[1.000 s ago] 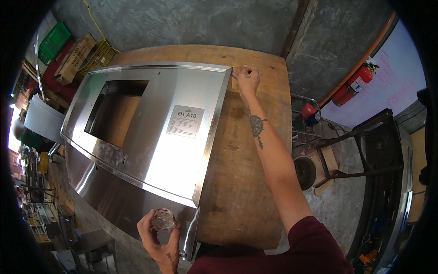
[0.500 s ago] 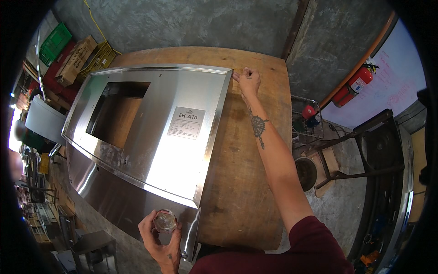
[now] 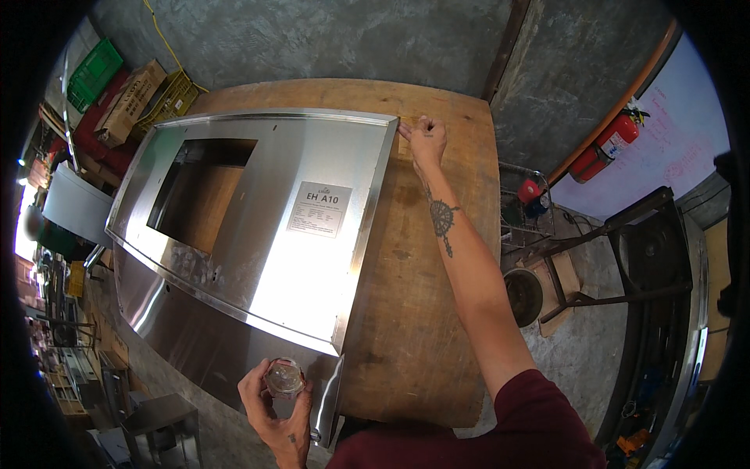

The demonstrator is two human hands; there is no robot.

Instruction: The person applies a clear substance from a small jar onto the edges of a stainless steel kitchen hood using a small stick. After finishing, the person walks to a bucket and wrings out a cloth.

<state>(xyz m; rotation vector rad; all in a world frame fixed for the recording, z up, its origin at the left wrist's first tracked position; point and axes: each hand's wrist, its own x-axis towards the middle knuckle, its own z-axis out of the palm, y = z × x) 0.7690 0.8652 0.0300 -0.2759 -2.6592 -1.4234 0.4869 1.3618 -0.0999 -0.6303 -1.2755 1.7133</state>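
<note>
A large stainless steel hood-like body (image 3: 266, 266) lies on a wooden table, with a rectangular opening and a silver label plate (image 3: 319, 209) on its upper face. In front of its near edge, my left hand (image 3: 269, 414) grips a small clear glass jar (image 3: 284, 378), thumb and fingers around its sides; I cannot make out what is inside. My right arm reaches out to the far right corner of the steel body. There my right hand (image 3: 426, 141) is closed, fingertips at the corner's edge, and whatever they pinch is too small or hidden to name.
Bare wood of the tabletop (image 3: 422, 313) shows along the right side. A grey wall stands behind. Green and yellow crates (image 3: 95, 74) and a cardboard box (image 3: 131, 102) are at the far left. To the right are a wire rack (image 3: 525, 203), a dark metal frame and a red extinguisher (image 3: 605, 148).
Hardly anything differs. My left hand and the jar have shifted very slightly; my right hand stays at the far corner of the steel body.
</note>
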